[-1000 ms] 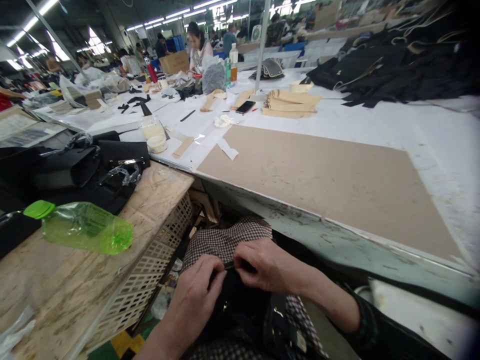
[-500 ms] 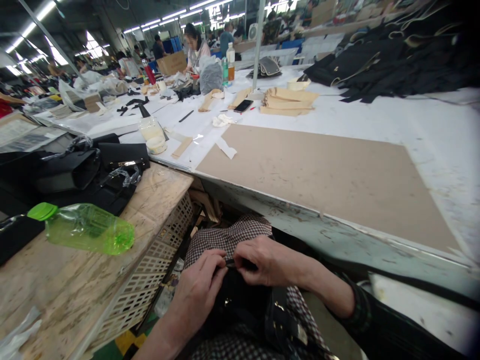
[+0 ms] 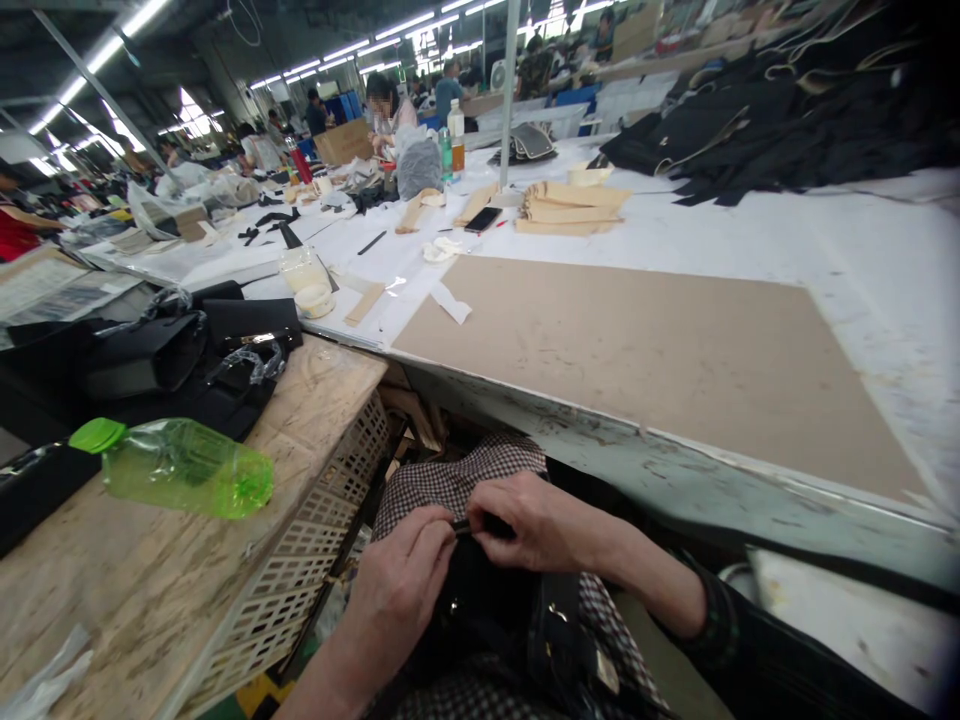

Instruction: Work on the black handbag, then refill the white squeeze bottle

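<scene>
Head view: a small dark tab (image 3: 469, 526) is pinched between the left hand (image 3: 397, 590) and right hand (image 3: 529, 525), both closed on it, over a black handbag (image 3: 480, 625) on a checked cloth (image 3: 457, 480) in the lap, with black bags (image 3: 142, 355) piled on the wooden surface (image 3: 150, 590) alongside.

The left hand (image 3: 394, 590) and right hand (image 3: 536, 525) mostly hide a small dark piece (image 3: 469, 526), its kind unclear.
</scene>
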Demonstrator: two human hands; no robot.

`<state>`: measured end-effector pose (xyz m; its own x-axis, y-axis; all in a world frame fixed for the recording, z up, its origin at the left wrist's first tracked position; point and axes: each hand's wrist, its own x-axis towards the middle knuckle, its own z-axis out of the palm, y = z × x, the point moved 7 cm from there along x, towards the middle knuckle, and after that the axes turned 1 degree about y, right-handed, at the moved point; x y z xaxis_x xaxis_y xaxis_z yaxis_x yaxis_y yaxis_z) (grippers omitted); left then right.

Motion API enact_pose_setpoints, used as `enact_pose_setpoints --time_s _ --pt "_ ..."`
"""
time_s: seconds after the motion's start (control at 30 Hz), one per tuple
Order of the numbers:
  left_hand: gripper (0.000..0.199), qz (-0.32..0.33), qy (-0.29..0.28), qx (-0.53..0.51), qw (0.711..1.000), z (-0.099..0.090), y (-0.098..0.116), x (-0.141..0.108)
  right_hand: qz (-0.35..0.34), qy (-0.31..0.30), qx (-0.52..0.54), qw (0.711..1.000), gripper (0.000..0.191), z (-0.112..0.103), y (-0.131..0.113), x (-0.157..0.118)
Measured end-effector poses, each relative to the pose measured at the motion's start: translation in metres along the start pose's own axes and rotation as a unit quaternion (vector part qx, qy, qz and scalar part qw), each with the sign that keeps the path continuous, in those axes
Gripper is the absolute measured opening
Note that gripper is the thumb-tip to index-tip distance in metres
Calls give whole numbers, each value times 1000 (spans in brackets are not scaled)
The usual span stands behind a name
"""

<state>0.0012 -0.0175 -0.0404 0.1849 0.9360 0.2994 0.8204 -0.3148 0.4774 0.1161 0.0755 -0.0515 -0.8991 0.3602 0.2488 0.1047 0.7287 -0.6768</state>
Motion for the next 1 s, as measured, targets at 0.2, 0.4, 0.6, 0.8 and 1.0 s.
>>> enact_pose_setpoints --time_s 0.2,0.4,0.6,0.8,1.0 --pt "17 -13 -7 5 1000 1 3 2 -9 13 1 1000 18 -2 -1 -3" --pt "16 -32 4 -37 999 0 2 1 -34 25 -14 999 18 -3 -3 -6" --pt "16 -29 -10 -8 999 4 1 1 -50 35 -13 998 17 -2 -4 -7" --pt "14 -22 -40 65 997 9 3 5 -22 26 -8 999 18 0 -3 -7" --pt "15 13 -60 157 986 18 0 4 20 29 -2 999 18 0 -1 -4"
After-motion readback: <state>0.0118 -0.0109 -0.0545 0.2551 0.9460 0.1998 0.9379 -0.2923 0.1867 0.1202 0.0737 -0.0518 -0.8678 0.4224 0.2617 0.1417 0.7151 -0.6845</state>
